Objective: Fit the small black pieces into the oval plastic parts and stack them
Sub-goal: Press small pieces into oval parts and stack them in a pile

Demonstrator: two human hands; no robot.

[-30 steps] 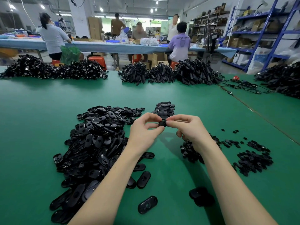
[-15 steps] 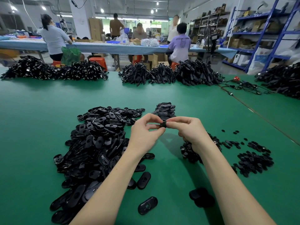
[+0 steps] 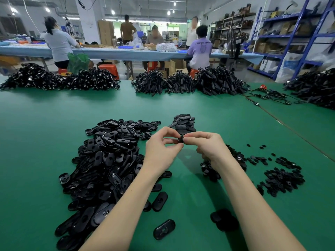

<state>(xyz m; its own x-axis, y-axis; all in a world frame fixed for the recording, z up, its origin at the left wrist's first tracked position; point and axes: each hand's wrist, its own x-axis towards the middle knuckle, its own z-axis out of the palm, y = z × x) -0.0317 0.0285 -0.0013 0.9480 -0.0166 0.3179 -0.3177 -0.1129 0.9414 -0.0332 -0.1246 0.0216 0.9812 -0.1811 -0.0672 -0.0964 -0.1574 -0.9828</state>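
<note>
Above a green felt-covered worktable (image 3: 45, 142), a worker joins two black plastic components in mid-air. To the left of the fingers and below them sprawls the loose heap of black oval plastic shells (image 3: 105, 160); just beyond the fingertips stands the short stack of finished oval parts (image 3: 184, 122); to the right, under and past the right wrist, lies the scatter of small black insert pieces (image 3: 282, 178). The left hand (image 3: 161, 151) and right hand (image 3: 208, 147) meet, thumb and forefinger of each pinched on the small black piece being fitted (image 3: 180, 140), which is largely hidden, so whether an oval shell is held with it cannot be told. A skewed press could leave the insert unseated; a slip could drop it among look-alike parts; a careless placement could topple the nearby stack.
</note>
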